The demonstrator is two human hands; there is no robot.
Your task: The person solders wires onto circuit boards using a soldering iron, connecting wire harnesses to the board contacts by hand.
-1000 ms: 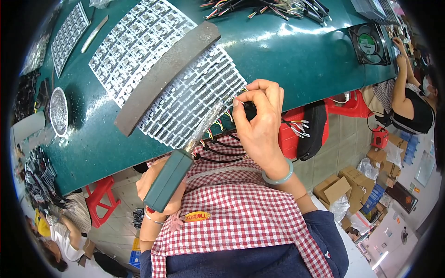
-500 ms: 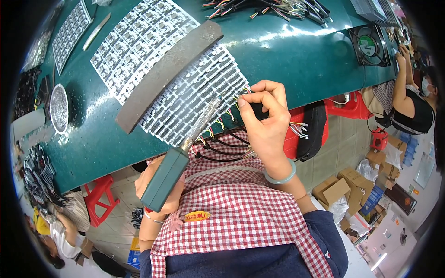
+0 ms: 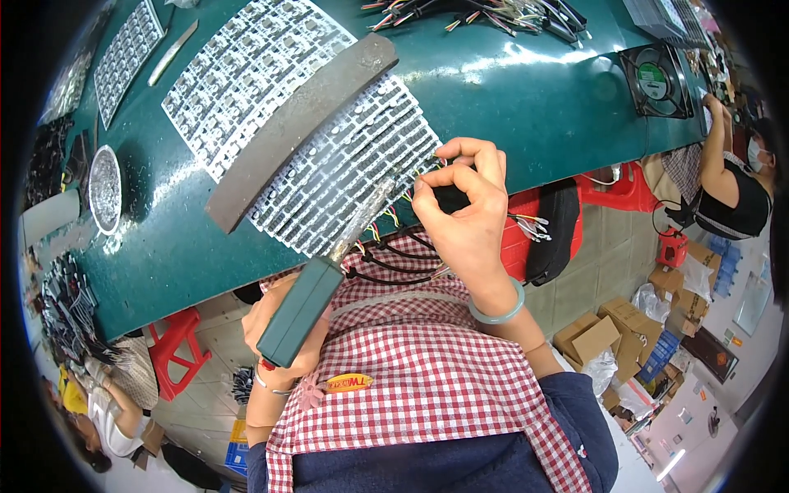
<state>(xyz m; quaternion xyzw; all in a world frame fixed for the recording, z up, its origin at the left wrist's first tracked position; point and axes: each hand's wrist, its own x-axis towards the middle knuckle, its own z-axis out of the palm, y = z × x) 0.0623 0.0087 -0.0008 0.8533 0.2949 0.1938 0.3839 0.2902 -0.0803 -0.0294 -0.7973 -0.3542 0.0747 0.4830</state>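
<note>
My left hand (image 3: 283,324) is wrapped round the green handle of a soldering iron (image 3: 302,311). The iron's metal shaft slants up over the lower edge of the circuit board panels (image 3: 345,156), its tip close to the fingers of my right hand (image 3: 464,205). Those fingers pinch thin coloured wires (image 3: 442,160) at the panel's right corner. Along the panel's near edge, several more coloured wires end in black cables (image 3: 394,267) that hang over my checked apron. A dark, heavy metal bar (image 3: 304,131) lies across the panels.
A white-rimmed bowl (image 3: 105,191) stands on the green table (image 3: 542,103) at left. Cable bundles (image 3: 493,15) lie at the far edge, with a small fan (image 3: 655,80) at right. Red stools (image 3: 177,353) flank me. Co-workers sit at far right and lower left.
The soldering iron has shifted slightly up and right, its tip now nearer the right corner of the panel. My right hand has moved a little left, still pinching wires.
</note>
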